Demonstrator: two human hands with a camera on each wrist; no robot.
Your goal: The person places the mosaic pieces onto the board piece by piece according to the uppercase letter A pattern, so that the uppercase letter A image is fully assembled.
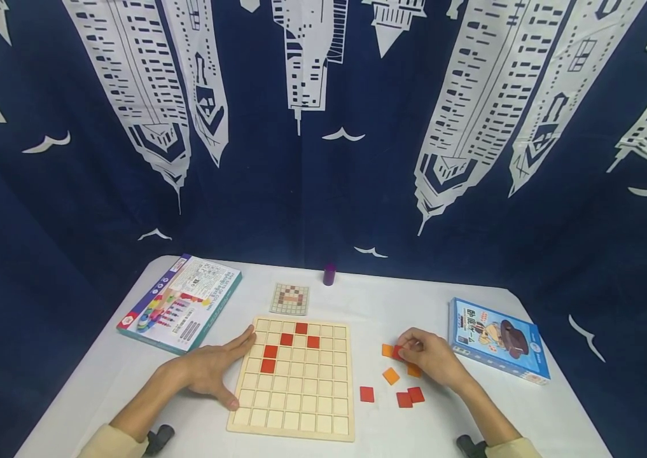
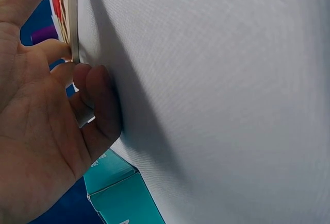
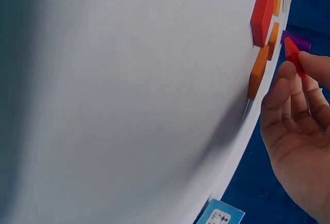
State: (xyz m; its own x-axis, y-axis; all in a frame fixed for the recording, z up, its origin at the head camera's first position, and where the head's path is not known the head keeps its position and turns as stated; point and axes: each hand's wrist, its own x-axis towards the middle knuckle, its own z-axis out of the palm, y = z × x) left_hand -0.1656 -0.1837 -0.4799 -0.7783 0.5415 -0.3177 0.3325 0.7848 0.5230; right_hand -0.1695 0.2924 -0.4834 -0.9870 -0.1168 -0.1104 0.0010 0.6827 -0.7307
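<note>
A wooden grid board (image 1: 300,403) lies on the white table, with several red square tiles (image 1: 270,351) set in its upper cells. My left hand (image 1: 208,369) spans the board's left side, thumb near the lower corner and outstretched fingertips at the upper edge. To the right of the board, my right hand (image 1: 429,357) pinches a red tile (image 3: 294,56) between thumb and fingers, held above the table in the right wrist view. Beneath and beside that hand lie orange tiles (image 1: 391,376) and loose red tiles (image 1: 366,394), two of them overlapping.
Behind the board lies a small pattern card (image 1: 290,299), with a purple cylinder (image 1: 329,275) to its right. A teal-edged box (image 1: 191,305) lies at the left, a blue box (image 1: 497,340) at the right. A dark blue curtain (image 1: 300,191) hangs behind the table.
</note>
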